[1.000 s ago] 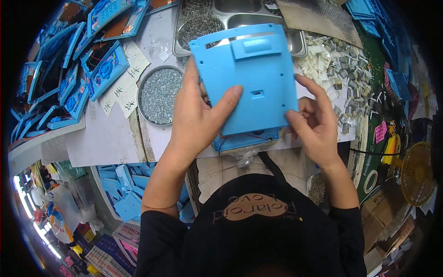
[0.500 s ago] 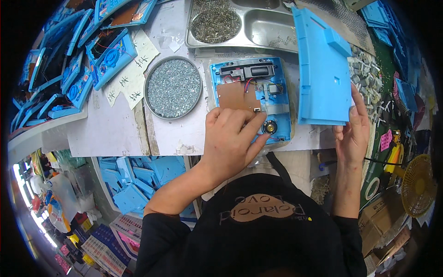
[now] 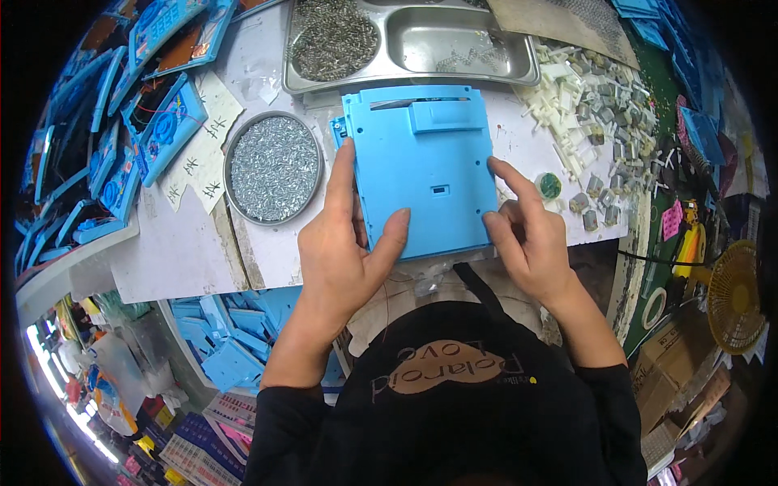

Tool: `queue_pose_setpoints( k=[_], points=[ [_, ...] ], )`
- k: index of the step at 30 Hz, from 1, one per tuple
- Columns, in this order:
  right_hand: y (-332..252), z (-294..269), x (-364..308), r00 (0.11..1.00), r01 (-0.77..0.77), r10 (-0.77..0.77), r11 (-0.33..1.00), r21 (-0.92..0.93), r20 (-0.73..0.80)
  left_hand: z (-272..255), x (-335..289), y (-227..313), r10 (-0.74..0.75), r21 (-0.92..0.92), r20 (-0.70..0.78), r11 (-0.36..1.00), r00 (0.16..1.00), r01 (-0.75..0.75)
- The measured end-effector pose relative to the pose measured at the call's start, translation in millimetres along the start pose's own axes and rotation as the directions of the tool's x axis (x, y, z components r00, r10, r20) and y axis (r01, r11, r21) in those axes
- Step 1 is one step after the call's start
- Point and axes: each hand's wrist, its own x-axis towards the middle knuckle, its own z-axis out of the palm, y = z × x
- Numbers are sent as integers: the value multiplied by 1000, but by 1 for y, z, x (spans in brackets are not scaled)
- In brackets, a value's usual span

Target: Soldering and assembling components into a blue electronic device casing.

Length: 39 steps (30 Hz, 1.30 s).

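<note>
1. Step in hand, as I judge it: bringing the blue cover (image 3: 425, 174) into line over the blue casing (image 3: 338, 128), a corner of which pokes out beyond my left forefinger.
2. Alignment: I would do best to slide or turn the cover until that corner is hidden beneath it, then compare all 4 edges before pressing.
3. Pressure: best applied evenly from my 2 sides. Force on a skewed cover could strain its rim; the space underneath is hidden from me, so gentle lowering guards against pinching anything loose.
4. Left hand (image 3: 336, 247): closed on the cover's near left part, thumb flat on the face, forefinger stretched along the left edge; remaining fingers mostly hidden.
5. Right hand (image 3: 531, 243): thumb and forefinger spread apart, their 2 tips touching the right edge; I cannot tell whether it grips or merely steadies.
6. Surroundings: round dish (image 3: 272, 222) of small metal pieces (image 3: 275, 166), left of my left hand; steel tray (image 3: 413, 44), beyond the cover between my hands; green round item (image 3: 549, 186), just beside my right forefinger.
</note>
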Motion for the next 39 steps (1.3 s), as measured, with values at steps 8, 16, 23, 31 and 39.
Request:
queue_pose_setpoints(
  k=[8, 16, 23, 31, 39],
  points=[
    [6, -2, 3, 999, -36, 33, 995, 93, 35, 3, -4, -6, 78, 61, -54, 995, 995, -75],
    [17, -7, 29, 945, 304, -288, 948, -92, 153, 4, -22, -16, 2, 10, -88, 1000, 996, -1],
    [8, -15, 37, 939, 252, -213, 960, -119, 269, 9, -35, -15, 7, 52, -132, 999, 991, 0],
    [12, -19, 45, 888, 380, -325, 918, -118, 326, 13, -49, -20, -22, 22, -160, 999, 987, 26],
    [-15, -25, 44, 882, 329, -182, 899, -290, 434, 17, -53, -31, -97, -145, -137, 986, 986, 76]
  ],
)
